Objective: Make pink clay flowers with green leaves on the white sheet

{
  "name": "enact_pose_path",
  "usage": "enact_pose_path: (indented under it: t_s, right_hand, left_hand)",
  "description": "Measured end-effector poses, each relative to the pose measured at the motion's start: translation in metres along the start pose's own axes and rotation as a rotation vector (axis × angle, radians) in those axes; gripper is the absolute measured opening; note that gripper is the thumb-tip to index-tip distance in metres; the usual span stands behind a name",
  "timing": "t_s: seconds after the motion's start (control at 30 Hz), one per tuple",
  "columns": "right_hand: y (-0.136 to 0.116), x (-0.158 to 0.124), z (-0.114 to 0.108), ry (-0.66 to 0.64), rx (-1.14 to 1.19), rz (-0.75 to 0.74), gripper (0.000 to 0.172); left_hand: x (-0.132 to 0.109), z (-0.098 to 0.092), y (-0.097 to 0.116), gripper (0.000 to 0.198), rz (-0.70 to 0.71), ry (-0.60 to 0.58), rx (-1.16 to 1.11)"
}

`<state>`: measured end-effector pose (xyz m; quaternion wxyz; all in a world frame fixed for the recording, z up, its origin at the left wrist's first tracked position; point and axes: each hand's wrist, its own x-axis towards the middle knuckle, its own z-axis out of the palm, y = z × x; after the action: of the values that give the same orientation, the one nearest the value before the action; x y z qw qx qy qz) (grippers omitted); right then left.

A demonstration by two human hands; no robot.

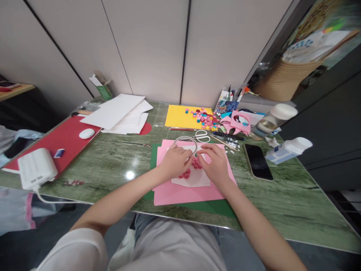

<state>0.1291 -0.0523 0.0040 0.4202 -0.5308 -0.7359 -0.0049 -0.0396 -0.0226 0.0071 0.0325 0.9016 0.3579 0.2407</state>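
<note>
My left hand (175, 162) is closed, its curled fingers against a thin pale ring (194, 140) that resembles a roll of tape. Facing it, my right hand (216, 163) has thumb and forefinger brought together in a pinch; whatever is between them is too small to make out. Beneath both hands lies a white sheet (194, 182) on pink paper (180, 196), with green paper (208, 206) under that. Pinkish-red rolled flower pieces sit on the white sheet: one cluster (196, 162) by my right fingertips, another cluster (185, 174) below my left hand.
White-handled scissors (202, 136) lie just beyond the ring. Yellow paper (176, 117) carries many coloured pieces (207, 120). To the right are a phone (258, 162), a white bottle (290, 149) and a clear bottle (273, 121). White sheets (114, 109) and red paper (42, 145) occupy the left.
</note>
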Motion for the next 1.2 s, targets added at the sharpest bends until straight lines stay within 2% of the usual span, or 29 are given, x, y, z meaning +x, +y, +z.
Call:
enact_pose_path:
  t_s: [0.17,0.5,0.67,0.77,0.87,1.03,1.2]
  right_hand:
    - [-0.001,0.001,0.002,-0.067,0.040,0.071,0.003]
    - [-0.018,0.003,0.004,0.045,0.194,0.215,0.006]
    - [0.007,0.010,0.002,0.152,0.181,0.270,0.006]
    - [0.028,0.014,-0.008,0.184,0.233,0.333,0.009]
    - [0.036,0.017,-0.013,0.164,0.345,0.367,0.014]
    - [0.017,0.014,-0.008,0.064,0.540,0.351,0.022]
    - [-0.010,0.006,-0.006,-0.007,0.421,0.225,0.040]
  left_hand:
    - [-0.003,0.003,0.000,0.029,0.067,0.021,0.107]
    - [-0.003,0.006,-0.001,0.025,0.071,0.106,0.081]
    - [-0.004,0.001,0.006,0.024,0.083,0.145,0.003]
    - [0.000,-0.005,0.007,0.025,-0.026,0.125,-0.064]
    - [0.006,-0.011,0.004,0.029,-0.153,0.076,-0.155]
    - [0.009,-0.012,0.005,0.031,-0.214,0.016,-0.263]
    - [0.006,-0.010,0.009,0.024,-0.177,-0.030,-0.274]
